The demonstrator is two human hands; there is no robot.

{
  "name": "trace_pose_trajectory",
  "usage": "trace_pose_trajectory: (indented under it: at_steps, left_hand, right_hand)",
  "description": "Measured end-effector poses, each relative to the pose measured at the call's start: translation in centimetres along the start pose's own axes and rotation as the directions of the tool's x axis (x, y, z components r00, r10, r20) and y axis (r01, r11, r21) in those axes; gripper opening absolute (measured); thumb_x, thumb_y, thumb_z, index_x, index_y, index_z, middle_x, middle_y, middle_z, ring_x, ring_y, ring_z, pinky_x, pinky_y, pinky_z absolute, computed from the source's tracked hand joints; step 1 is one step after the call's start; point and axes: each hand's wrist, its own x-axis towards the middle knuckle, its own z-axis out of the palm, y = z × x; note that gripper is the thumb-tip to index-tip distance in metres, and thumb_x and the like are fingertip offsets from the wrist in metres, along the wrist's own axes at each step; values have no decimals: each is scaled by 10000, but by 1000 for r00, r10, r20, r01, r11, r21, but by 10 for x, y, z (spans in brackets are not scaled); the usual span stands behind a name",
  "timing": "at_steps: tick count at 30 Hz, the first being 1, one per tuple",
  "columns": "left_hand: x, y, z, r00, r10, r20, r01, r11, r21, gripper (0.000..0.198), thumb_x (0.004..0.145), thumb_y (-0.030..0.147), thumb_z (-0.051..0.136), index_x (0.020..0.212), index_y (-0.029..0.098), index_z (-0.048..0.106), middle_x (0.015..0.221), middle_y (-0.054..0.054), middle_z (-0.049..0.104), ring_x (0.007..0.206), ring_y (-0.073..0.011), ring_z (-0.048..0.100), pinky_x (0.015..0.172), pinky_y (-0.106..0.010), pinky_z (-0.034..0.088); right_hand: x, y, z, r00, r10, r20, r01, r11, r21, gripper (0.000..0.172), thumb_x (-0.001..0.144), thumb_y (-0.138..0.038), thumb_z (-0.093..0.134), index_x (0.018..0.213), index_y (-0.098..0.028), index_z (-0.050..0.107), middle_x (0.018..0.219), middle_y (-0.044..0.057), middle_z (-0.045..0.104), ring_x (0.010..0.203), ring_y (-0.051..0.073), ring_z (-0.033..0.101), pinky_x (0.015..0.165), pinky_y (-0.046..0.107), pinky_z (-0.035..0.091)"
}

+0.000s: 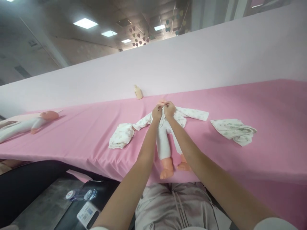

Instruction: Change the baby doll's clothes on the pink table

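A baby doll (163, 145) lies on its back on the pink cloth, its bare feet towards me. It wears white leggings and a printed white baby jacket (193, 113), whose sleeves spread out to both sides. My left hand (157, 112) pinches the jacket's front near the neck. Close beside it, my right hand (169, 109) is also closed on the jacket's other front edge at the collar. A thin white tie hangs between and below the hands. The doll's head is mostly hidden behind my hands, and my right forearm covers part of one leg.
Folded printed cloth (122, 135) lies left of the doll, and another printed garment (233, 130) lies to the right. A baby bottle (138, 92) stands by the white partition (168, 70). Far left, another doll (49, 115) lies near a person's hand (8, 123). A plastic bottle (80, 194) rests below.
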Motion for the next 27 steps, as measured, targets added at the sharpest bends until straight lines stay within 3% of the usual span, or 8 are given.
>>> trace_pose_trajectory:
  at_steps: [5,11,17,23,27]
  left_hand:
    - [-3,-5,-2,1000,2,-18,-3,999,-42,249,814,141,480,1001,184,638,1059,-25,700,949,-156,639,861,-250,460]
    - [-3,-7,-1,999,-26,-41,22,996,-87,231,793,105,471,940,164,638,1004,-53,701,922,-176,637,842,-270,463]
    - [0,-11,3,996,-26,-81,13,989,-150,201,816,150,494,944,147,649,1012,-80,696,944,-181,634,852,-271,457]
    - [1,-12,2,997,-21,-71,8,983,-184,237,806,137,493,956,142,676,1015,-84,707,918,-174,644,850,-270,461]
    - [0,-11,0,995,-42,-90,23,979,-201,242,856,238,479,895,159,705,969,-68,717,939,-184,640,846,-274,458]
  right_hand:
    - [-1,0,7,996,-38,86,39,999,-4,216,722,-89,468,824,-183,633,876,7,685,788,149,601,725,228,423]
    - [4,-2,2,991,3,130,4,999,-52,257,693,-77,445,805,-181,651,853,15,680,819,171,596,788,264,428]
    - [16,4,-4,978,12,207,5,997,-81,238,713,-72,463,816,-189,644,850,2,682,832,157,613,819,263,442]
    - [15,9,-2,977,-16,212,34,996,-80,197,669,-83,562,834,-180,610,840,5,676,813,157,620,804,262,461]
    - [14,11,2,969,-60,239,75,996,-52,176,682,-69,530,801,-172,607,805,7,673,752,140,623,770,244,472]
